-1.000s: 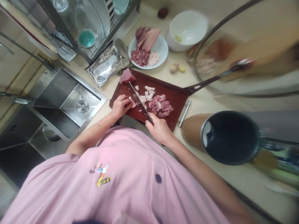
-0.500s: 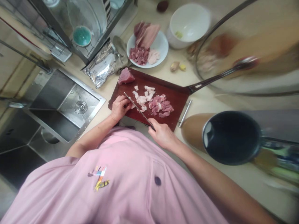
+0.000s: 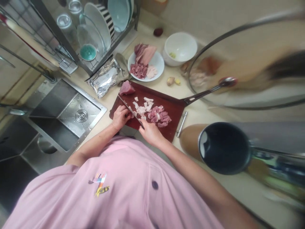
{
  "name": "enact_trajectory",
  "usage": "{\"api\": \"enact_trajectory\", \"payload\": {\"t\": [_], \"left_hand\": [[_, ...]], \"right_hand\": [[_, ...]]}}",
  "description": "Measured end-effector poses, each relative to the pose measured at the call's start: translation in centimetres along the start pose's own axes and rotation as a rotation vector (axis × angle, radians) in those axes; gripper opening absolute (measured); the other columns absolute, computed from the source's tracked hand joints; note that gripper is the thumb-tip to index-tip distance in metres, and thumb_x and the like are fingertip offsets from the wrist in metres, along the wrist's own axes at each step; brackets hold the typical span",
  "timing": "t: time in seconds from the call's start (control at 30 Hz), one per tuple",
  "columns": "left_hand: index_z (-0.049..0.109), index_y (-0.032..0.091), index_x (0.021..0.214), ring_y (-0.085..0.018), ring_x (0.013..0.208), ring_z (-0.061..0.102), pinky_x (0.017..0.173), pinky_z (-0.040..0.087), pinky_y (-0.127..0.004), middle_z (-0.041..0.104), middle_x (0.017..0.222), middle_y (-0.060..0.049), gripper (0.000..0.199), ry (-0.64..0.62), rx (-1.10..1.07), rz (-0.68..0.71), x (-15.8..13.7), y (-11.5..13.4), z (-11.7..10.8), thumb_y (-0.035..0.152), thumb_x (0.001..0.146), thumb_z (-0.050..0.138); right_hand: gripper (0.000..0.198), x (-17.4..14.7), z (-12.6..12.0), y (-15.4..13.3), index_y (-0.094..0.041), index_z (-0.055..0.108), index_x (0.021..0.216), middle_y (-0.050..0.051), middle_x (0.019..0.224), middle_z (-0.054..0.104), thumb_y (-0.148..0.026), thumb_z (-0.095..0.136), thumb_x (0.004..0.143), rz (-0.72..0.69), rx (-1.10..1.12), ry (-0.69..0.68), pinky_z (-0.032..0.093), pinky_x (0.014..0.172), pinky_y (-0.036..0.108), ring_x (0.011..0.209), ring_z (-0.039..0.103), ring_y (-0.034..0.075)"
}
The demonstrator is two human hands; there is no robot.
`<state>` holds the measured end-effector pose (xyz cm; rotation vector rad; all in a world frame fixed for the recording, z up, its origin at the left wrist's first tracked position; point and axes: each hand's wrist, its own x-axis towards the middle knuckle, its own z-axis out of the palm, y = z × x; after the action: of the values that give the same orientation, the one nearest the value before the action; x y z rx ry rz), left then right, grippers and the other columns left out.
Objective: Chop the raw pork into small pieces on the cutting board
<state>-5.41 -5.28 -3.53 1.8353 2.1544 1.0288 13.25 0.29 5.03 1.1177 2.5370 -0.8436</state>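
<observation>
My right hand [image 3: 152, 131] is wrapped round the handle of a kitchen knife [image 3: 130, 109], its blade pointing up and left across the red-brown cutting board [image 3: 157, 92]. Beside the blade, my left hand [image 3: 121, 117] is closed with bent fingertips on a small pale piece of meat, mostly hidden by the fingers. Right of the knife lie white fat pieces [image 3: 141, 109] and a pile of cut pink meat [image 3: 160, 116]. A larger chunk of red meat [image 3: 127, 88] rests at the board's far left corner.
Behind the board stand a plate [image 3: 160, 62] of meat and a white bowl [image 3: 182, 47]. Ginger [image 3: 170, 81] lies nearby. A spoon [image 3: 207, 92] touches the board's right corner. A glass lid [image 3: 238, 106] and dark pot [image 3: 225, 148] are right, a sink [image 3: 71, 111] left.
The knife has shifted left, its tip now near the meat chunk and its blade closer to my left fingers. My right hand moved left with it. The whole view has tilted slightly.
</observation>
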Motion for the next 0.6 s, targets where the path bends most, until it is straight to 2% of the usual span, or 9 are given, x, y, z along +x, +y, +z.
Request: {"api": "enact_trajectory", "payload": {"t": [0.13,0.27,0.4,0.47,0.6], "left_hand": [[0.066,0.018,0.079,-0.018,0.083,0.054,0.076,0.048,-0.031,0.064,0.088,-0.005,0.002,0.031,0.027,0.015,0.2,-0.1,0.1,0.019,0.078,0.065],[0.066,0.018,0.081,-0.016,0.083,0.055,0.075,0.048,-0.029,0.064,0.086,-0.004,0.006,0.064,-0.019,0.031,0.1,0.0,-0.1,0.022,0.081,0.062],[0.065,0.018,0.085,-0.016,0.086,0.056,0.081,0.048,-0.031,0.065,0.090,-0.004,0.008,0.157,-0.091,0.004,-0.4,0.4,-0.9,0.024,0.083,0.060],[0.066,0.019,0.083,-0.015,0.084,0.056,0.081,0.047,-0.032,0.066,0.088,-0.003,0.007,0.154,-0.089,0.039,-0.5,0.4,-1.0,0.024,0.083,0.060],[0.067,0.020,0.081,-0.016,0.082,0.055,0.079,0.048,-0.031,0.066,0.088,-0.003,0.009,0.103,-0.045,0.092,-0.5,0.3,-0.5,0.026,0.084,0.061]], "right_hand": [[0.040,0.8,0.0,-0.2,-0.018,0.055,0.124,0.012,0.087,0.072,-0.024,0.042,0.087,-0.024,0.015,0.015,0.046,0.068,0.031,0.080,0.068,0.026],[0.040,-0.9,-0.4,1.4,-0.018,0.056,0.124,0.010,0.090,0.073,-0.025,0.043,0.087,0.016,0.127,-0.008,0.048,0.072,0.030,0.082,0.069,0.024],[0.042,-2.4,-1.1,1.5,-0.017,0.055,0.127,0.009,0.089,0.073,-0.027,0.043,0.088,0.048,0.146,0.069,0.048,0.074,0.030,0.084,0.069,0.024],[0.044,-3.0,-1.2,1.2,-0.016,0.053,0.129,0.010,0.087,0.073,-0.027,0.042,0.088,0.042,0.099,0.072,0.048,0.072,0.030,0.081,0.069,0.024],[0.042,-4.0,-1.1,1.1,-0.017,0.054,0.127,0.009,0.083,0.072,-0.028,0.042,0.088,0.017,0.011,-0.008,0.046,0.067,0.029,0.076,0.068,0.024]]}}
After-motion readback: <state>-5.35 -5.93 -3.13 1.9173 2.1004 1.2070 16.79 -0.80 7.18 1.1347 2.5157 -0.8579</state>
